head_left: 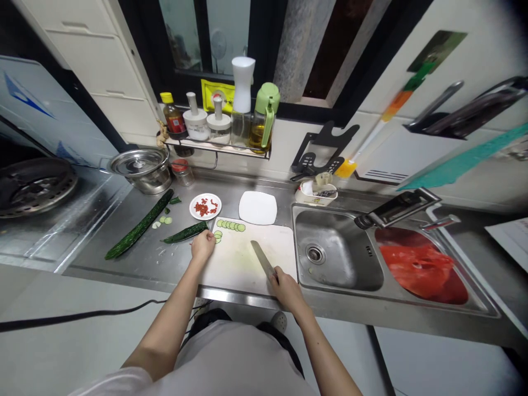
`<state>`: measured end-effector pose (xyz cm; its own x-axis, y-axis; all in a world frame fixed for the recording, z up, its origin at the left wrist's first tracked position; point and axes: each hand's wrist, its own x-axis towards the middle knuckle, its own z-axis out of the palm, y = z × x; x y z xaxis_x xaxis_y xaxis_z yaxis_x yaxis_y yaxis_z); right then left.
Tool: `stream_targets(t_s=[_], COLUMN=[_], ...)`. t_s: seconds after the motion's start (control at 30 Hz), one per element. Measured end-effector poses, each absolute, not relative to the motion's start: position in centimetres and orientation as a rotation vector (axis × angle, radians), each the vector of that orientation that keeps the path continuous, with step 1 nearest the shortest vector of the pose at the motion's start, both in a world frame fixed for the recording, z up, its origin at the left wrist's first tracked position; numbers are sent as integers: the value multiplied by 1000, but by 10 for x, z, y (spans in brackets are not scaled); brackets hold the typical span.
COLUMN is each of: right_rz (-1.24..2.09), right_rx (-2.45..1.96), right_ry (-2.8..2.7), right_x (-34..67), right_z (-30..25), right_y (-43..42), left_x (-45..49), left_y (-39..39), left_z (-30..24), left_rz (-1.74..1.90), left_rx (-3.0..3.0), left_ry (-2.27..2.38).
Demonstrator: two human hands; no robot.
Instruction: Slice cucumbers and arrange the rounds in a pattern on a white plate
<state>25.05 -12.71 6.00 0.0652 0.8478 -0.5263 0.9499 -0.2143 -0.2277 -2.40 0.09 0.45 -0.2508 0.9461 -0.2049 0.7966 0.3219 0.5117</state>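
Observation:
My left hand (203, 245) is closed on the cut end of a half cucumber (185, 233) at the left edge of the white cutting board (243, 264). My right hand (286, 287) grips the handle of a knife (263, 260) whose blade lies over the board, pointing away from me. A row of cucumber slices (231, 225) lies along the board's far edge, with two more slices by my left fingers.
A whole cucumber (138, 230) and loose slices lie on the steel counter at left. A small plate of red chopped bits (205, 207) and an empty white plate (258, 208) sit behind the board. Double sink (338, 253) at right, with a red basin (418, 267). A lidded pot (142, 168) stands at back left.

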Motion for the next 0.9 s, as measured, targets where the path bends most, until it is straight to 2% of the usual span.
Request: stream_targets(t_s=[0.33, 0.73, 0.9], right_rz=[-862, -874, -861], right_rx=[2160, 2178, 2193], right_ry=[1838, 1860, 1849], right_x=[252, 258, 259], right_z=[60, 61, 60], right_y=[-126, -129, -129], left_x=[22, 59, 61], left_y=[10, 38, 39], left_z=[13, 14, 11], left_rz=[493, 266, 295], left_rx=[1777, 1952, 1986], left_ry=[1864, 1866, 1853])
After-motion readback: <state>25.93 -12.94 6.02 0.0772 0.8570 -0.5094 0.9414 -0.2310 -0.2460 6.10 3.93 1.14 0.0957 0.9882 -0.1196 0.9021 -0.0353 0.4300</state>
